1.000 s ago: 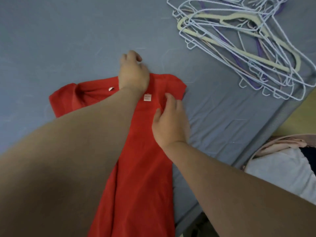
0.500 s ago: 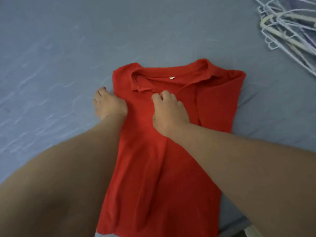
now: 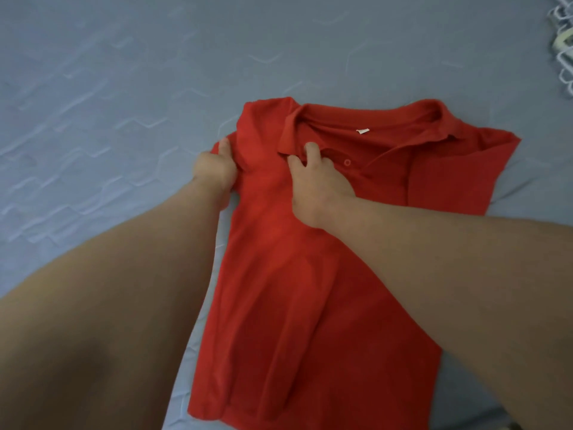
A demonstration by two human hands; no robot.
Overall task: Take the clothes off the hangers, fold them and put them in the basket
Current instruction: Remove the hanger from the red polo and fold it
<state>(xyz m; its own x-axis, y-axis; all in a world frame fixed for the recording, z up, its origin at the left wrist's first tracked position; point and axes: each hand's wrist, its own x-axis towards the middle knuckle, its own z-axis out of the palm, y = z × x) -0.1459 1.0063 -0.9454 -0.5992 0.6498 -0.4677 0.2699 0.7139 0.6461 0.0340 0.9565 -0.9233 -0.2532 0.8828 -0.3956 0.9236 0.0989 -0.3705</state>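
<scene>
Centrally, your right fingers [image 3: 311, 149] are curled and pinch the tip of the collar [image 3: 291, 131] of a red shirt [image 3: 294, 290], just left of the button [image 3: 347, 162] on the open placket. Your right hand [image 3: 316, 184] lies knuckles-up on the chest of the shirt, a little above mid-frame.

To its left, your thumb [image 3: 224, 148] presses down on a small flap of red cloth at the shirt's left shoulder edge. Your left hand [image 3: 214, 169] is closed round that edge; its other fingers are hidden beneath the cloth, so how they lie cannot be told. The two hands are near each other but do not touch, with a band of red cloth between them.

The shirt lies flat, front up, collar toward the top of the frame and hem toward the bottom. A white label [image 3: 362, 131] shows inside the neck. One sleeve [image 3: 459, 181] spreads out flat toward the right of the frame. Long soft ridges run down the cloth below your left hand to the hem at lower centre.

Your forearms enter from the lower left and the lower right corners; the right one crosses over the lower right part of the shirt.

The shirt rests on a blue-grey quilted sheet [image 3: 124, 88] that fills the upper and left parts of the frame. A few pale hangers [image 3: 561, 45] show at the upper right edge, well apart from the shirt.
</scene>
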